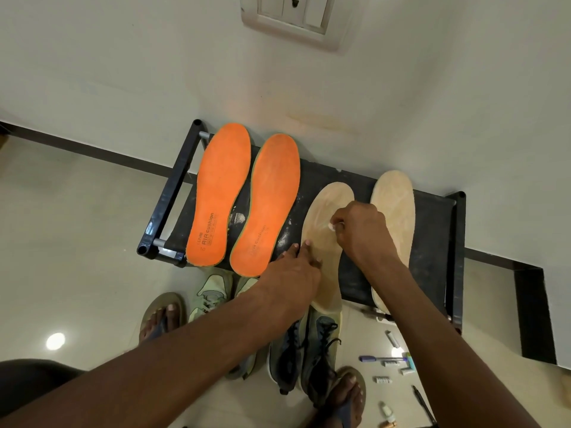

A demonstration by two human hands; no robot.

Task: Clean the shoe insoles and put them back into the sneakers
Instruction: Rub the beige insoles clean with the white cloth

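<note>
Nearest, dark lace-up sneakers stand on the floor. Beyond, the left hand presses straight fingers on a tan foam insole on the black rack surface; the right hand pinches a small white scrap against it.

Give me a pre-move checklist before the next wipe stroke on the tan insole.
1. Left hand pins the near tan insole: ok.
2. Right hand holds something small and white on it: ok; what it is, cannot tell.
3. Insole lies flat on the black rack: ok, heel overhangs the front edge.
4. Other tan insole clear of the stroke: ok.
5. Orange insoles apart from it: ok.
6. Insole clean: cannot tell.
</note>
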